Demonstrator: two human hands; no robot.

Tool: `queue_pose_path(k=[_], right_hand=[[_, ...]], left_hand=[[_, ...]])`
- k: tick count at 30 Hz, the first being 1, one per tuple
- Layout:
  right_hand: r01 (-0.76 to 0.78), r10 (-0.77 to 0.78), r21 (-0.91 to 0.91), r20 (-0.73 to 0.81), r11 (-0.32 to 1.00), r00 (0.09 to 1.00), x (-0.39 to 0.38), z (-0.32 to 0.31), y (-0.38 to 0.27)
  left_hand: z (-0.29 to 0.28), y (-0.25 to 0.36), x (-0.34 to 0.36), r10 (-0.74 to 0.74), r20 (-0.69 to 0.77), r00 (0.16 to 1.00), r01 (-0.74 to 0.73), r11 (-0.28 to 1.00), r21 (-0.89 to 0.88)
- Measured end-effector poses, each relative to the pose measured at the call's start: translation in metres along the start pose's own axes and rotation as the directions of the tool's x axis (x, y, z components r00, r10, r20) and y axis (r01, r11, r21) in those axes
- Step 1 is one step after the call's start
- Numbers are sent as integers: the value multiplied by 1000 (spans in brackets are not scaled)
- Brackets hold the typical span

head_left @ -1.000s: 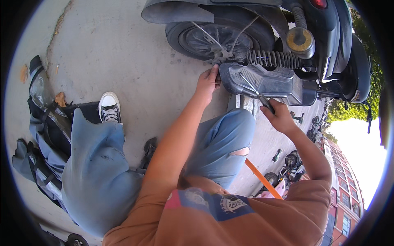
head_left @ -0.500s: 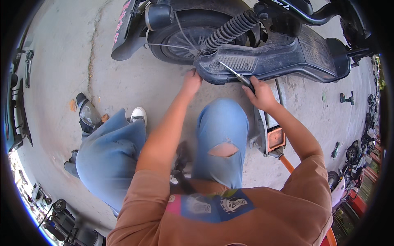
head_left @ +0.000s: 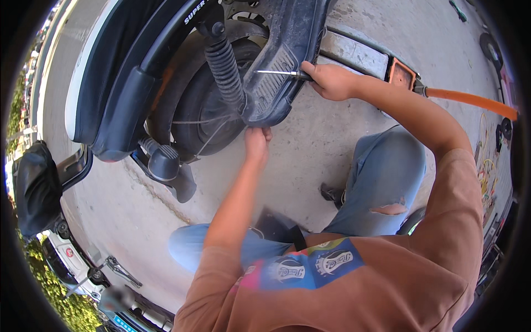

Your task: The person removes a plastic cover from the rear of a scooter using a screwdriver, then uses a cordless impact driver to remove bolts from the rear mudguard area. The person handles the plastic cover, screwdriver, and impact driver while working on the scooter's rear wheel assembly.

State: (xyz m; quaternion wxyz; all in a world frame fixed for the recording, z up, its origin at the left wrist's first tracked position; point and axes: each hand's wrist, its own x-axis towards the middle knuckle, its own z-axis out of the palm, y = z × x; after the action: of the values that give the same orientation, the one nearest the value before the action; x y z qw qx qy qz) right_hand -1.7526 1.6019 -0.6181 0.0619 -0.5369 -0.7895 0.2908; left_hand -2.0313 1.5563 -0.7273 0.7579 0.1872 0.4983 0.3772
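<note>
In the head view, my right hand (head_left: 331,83) grips a screwdriver (head_left: 275,72), whose shaft lies across the ribbed black plastic footboard panel (head_left: 265,94) of a scooter. My left hand (head_left: 258,143) is curled just beneath the panel's rounded end, touching its underside; whatever its fingers hold is hidden. Beside the panel stand a coil shock absorber (head_left: 224,74) and the rear wheel (head_left: 191,135), with thin metal stays crossing it. The black body (head_left: 119,105) and the rear light housing (head_left: 164,162) extend to the left.
A floor jack (head_left: 354,52) with an orange handle (head_left: 473,98) is at the right on the concrete floor (head_left: 298,182). My bent knees in jeans (head_left: 387,182) are below. A white car (head_left: 72,254) and a dark covered vehicle (head_left: 36,188) stand at the left.
My view has swung round, so the scooter now sits upper left and the jack upper right. My right hand still holds the screwdriver; my left hand stays at the panel's end.
</note>
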Motion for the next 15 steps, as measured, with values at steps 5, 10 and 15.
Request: queue_pose_path(k=[5,10,15], right_hand=[[-237,256,104,-246,966,935,-70,30,-31],[-637,667,208,-320,742,673,-221,36,-82],[-882,900,428,-436,195,-13,-449,110,-261]], left_hand=[[-6,9,0,-87,26,996,86,994,64],[-29,20,16,-210,117,971,182,959,216],[-19,14,27,-246,82,966,228,956,184]])
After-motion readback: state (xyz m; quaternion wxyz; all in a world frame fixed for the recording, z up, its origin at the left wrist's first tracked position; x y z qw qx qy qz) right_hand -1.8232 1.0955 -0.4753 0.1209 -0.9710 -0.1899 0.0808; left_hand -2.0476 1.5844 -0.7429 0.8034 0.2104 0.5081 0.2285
